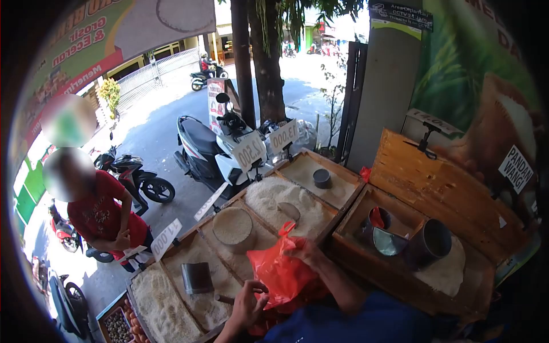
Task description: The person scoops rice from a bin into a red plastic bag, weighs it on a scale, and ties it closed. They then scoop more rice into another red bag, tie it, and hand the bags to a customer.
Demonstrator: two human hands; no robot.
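Observation:
A red plastic bag (280,271) hangs before my body, low in the middle of the view. My right hand (303,251) grips its upper part, just under the gathered loops at the top. Close to the bag's left side is my left hand (250,300), with its fingers curled together; whether they pinch any plastic is too small to tell. Under and behind the bag lies a wooden bin of rice with dividers (229,260). A dark metal cup (197,278) stands in the rice left of my hands, and a round container full of rice (233,226) sits behind them.
A person in a red shirt (103,211) stands across the bins at left. Price signs (166,240) rise along the bin edge. A second wooden box (406,214) at right holds metal cups and rice. Parked scooters (200,143), a tree trunk (267,74) and a road lie beyond.

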